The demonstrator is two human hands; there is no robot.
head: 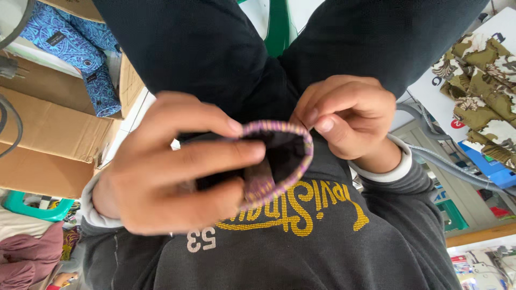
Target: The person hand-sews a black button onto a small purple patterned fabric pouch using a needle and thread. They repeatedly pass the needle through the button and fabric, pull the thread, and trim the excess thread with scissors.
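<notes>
Left hand [172,166] and right hand [344,121] pinching purple-rimmed pouch [279,161] between them

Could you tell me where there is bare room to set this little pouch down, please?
Both hands pinch the purple-rimmed fabric pouch. Bare: the brown cardboard top left of the left hand, below the blue patterned pouches, and the dark-trousered lap above it. Crowded: right of the right hand, with brown floral cloth and grey hoses.
</notes>
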